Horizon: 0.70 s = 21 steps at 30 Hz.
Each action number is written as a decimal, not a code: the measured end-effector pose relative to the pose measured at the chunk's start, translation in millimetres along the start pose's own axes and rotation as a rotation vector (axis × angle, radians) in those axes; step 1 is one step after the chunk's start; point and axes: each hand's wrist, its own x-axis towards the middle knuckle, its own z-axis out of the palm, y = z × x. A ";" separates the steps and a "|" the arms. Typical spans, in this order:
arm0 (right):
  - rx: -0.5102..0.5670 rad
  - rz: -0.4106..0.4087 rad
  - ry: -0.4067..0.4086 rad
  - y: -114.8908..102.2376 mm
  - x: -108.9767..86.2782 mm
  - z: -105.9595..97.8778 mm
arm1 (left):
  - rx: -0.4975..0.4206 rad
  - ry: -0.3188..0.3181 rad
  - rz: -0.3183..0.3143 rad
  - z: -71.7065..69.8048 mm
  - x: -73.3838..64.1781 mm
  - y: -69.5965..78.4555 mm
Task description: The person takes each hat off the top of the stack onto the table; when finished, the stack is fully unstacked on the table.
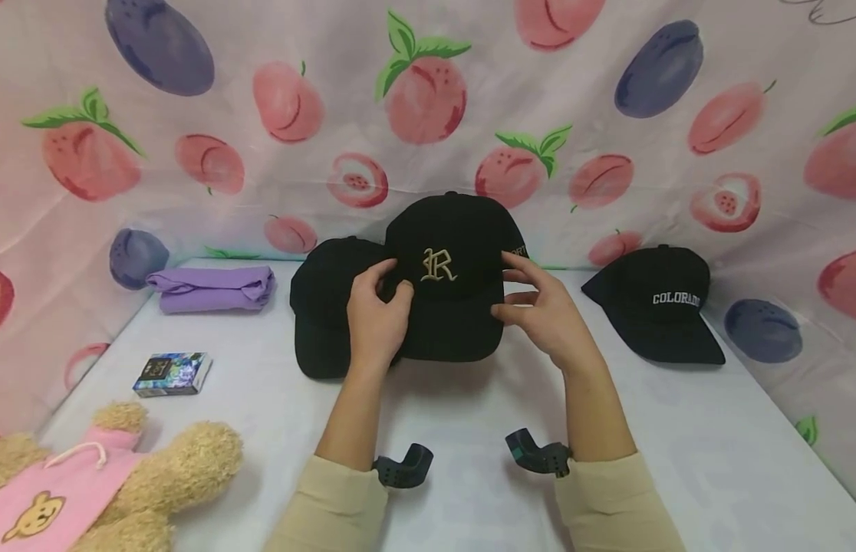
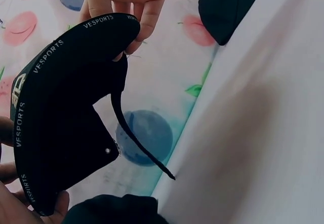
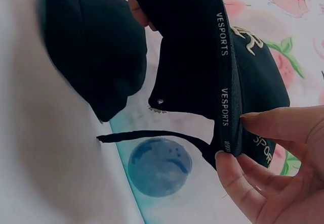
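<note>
A black baseball cap (image 1: 452, 230) with a gold letter R on its front is held up off the table, its brim toward me. My left hand (image 1: 376, 318) grips one side of it between thumb and fingers. On the opposite side my right hand (image 1: 548, 314) pinches the edge. From below, the left wrist view shows the dark inside of the cap (image 2: 66, 118), a sweatband printed VESPORTS, and a loose back strap (image 2: 132, 125) hanging apart. A second black cap (image 1: 321, 307) sits on the table, partly hidden by my left hand and the held cap.
At the right stands a black cap (image 1: 666, 307) lettered COLORADO. A folded purple cloth (image 1: 214, 290) and a small patterned box (image 1: 172, 374) lie on the left. Nearer is a plush bear (image 1: 186, 468) in pink. Fruit-printed fabric (image 1: 428, 169) hangs behind the white table (image 1: 676, 445).
</note>
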 end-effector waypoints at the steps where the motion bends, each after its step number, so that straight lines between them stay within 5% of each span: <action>1: -0.003 0.000 0.004 -0.1 -0.4 -1.7 | -0.004 0.001 0.000 2.1 0.2 0.7; 21: 0.020 -0.004 0.053 17.6 -3.8 -28.7 | -0.053 -0.051 -0.014 41.7 -1.1 0.1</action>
